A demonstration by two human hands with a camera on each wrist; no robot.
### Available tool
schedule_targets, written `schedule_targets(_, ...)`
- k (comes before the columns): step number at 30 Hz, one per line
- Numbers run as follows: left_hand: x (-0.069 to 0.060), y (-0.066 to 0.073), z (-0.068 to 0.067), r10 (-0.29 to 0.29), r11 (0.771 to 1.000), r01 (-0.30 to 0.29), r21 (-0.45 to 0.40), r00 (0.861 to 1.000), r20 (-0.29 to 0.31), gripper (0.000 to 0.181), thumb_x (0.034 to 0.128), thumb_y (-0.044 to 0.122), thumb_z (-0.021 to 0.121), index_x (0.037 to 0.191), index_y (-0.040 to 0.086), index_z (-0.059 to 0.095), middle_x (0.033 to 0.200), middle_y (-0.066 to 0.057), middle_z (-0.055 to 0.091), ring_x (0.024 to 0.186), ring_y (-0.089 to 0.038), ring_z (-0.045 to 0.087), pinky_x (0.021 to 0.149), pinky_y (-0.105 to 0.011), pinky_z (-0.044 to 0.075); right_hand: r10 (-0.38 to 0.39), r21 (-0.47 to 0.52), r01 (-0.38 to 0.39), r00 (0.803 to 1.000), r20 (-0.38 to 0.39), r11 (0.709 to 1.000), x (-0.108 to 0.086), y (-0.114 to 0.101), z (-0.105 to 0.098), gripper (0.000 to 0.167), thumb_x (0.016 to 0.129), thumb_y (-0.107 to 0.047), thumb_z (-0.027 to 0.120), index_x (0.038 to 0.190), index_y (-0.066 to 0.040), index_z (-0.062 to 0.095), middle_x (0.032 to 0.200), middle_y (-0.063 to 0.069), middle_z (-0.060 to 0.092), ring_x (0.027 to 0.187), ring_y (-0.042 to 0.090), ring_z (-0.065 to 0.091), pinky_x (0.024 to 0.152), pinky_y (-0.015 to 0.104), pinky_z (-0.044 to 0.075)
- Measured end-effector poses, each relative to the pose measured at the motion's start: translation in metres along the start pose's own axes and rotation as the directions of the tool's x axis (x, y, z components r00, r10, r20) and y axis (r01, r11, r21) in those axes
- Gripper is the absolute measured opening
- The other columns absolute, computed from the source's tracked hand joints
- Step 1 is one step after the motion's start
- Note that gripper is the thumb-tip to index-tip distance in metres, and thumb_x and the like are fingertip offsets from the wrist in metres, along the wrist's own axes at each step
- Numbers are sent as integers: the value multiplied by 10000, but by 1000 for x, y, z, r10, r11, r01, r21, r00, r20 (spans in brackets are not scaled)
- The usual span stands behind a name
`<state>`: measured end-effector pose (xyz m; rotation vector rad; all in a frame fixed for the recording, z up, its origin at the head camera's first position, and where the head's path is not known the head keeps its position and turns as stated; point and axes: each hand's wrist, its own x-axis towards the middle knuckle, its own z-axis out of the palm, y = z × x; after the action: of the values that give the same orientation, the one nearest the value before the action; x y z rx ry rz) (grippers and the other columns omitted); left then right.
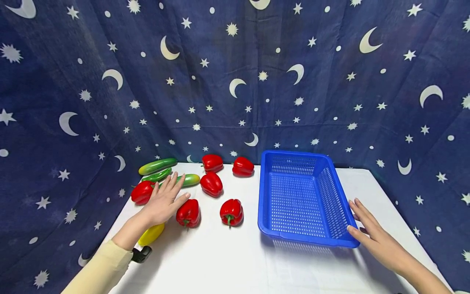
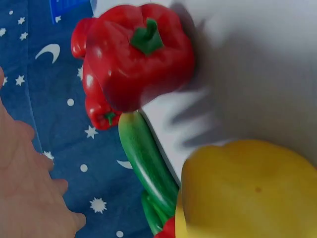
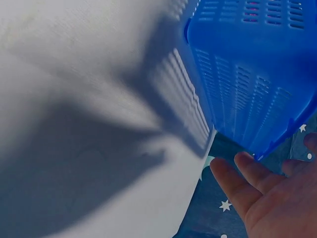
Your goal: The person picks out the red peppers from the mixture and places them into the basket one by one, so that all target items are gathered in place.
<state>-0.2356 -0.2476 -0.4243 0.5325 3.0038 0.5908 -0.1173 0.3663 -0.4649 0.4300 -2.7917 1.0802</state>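
The person's left arm, in a pale yellow sleeve [image 1: 104,267], reaches in from the near left, and the left hand [image 1: 163,205] hangs palm down over the vegetables, its fingers extended and slightly parted, gripping nothing. A small black device [image 1: 141,254] shows beneath that wrist. The right forearm comes in from the near right; the right hand [image 1: 376,234] is beside the near right corner of the blue basket [image 1: 262,196], fingers stretched forward and thumb apart from them. Whether its fingertips touch the basket's wall cannot be told. The two hands are well apart, one on each side of the scene.

There are six red peppers. One [image 1: 142,193] lies at the far left, just beside the left hand's fingers; another [image 1: 188,214] is near the thumb, on its right. A third [image 1: 231,213] sits farther right, its green stem facing the near side. The other three lie farther back: one [image 1: 211,184] near the middle, and two [image 1: 212,163] [image 1: 243,167] along the far edge.

Three long green vegetables [image 1: 158,165] lie at the far left, one partly behind the left hand. One yellow item [image 1: 152,234], partly hidden, lies under the left wrist.

The single basket stands on the right part of the white table [image 1: 227,261], before a blue curtain [image 1: 220,81] printed with moons and stars.
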Motion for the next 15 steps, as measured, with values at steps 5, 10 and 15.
schedule_targets(5,-2,8,3,39,999,-39,-15,999,-10,800,1038,614,397,1650,145,185,1705,-148,56,1545,-429,17,1164,-696,-69,12,3,-12,1000,3,1000,-2,0,4,738,1053,-172,563,1659,-186,143,1708,64,26,1438,311,369,901,30,354)
schedule_targets(10,-3,16,7,66,998,-66,-17,998,0,782,1045,619,374,1649,155,197,1707,-121,66,1551,-405,29,1183,-664,-60,23,-4,-23,1000,-5,1000,-5,0,9,757,1045,-166,576,1660,-202,136,1709,60,40,1319,328,481,879,42,379)
schedule_targets(15,-2,22,12,107,993,-107,-40,994,-4,766,1048,603,394,1655,188,178,1708,-101,83,1557,-374,41,1195,-645,-42,26,17,-26,1000,-4,1000,-8,2,14,767,1047,-163,570,1662,-225,117,1707,113,49,1328,-185,216,878,19,336)
